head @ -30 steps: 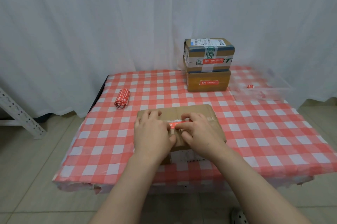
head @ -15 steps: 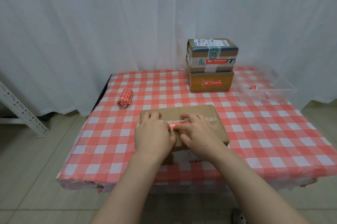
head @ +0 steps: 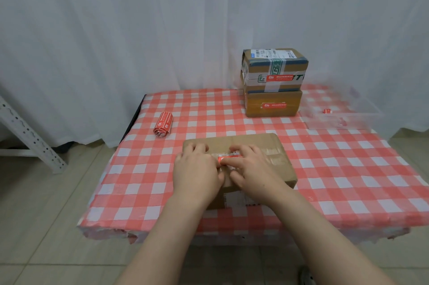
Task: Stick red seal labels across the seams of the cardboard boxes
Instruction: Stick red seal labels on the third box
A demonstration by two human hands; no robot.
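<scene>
A flat brown cardboard box (head: 262, 145) lies on the near middle of the checked table (head: 348, 168), with clear tape along its top seam. A red seal label (head: 228, 158) lies across that seam between my hands. My left hand (head: 197, 173) rests flat on the box's left part, its thumb beside the label's left end. My right hand (head: 253, 168) presses its fingertips down on the label. Most of the label is hidden under my fingers.
A roll of red labels (head: 163, 124) lies at the table's left. Two stacked boxes, the top one (head: 274, 69) and the bottom one (head: 274, 104), each bearing a red label, stand at the back. A clear plastic bin (head: 343, 120) is at the back right, a metal rack (head: 27, 136) at the far left.
Both hands stay on the box. My right fingers have slid a little leftward along the label, covering more of it.
</scene>
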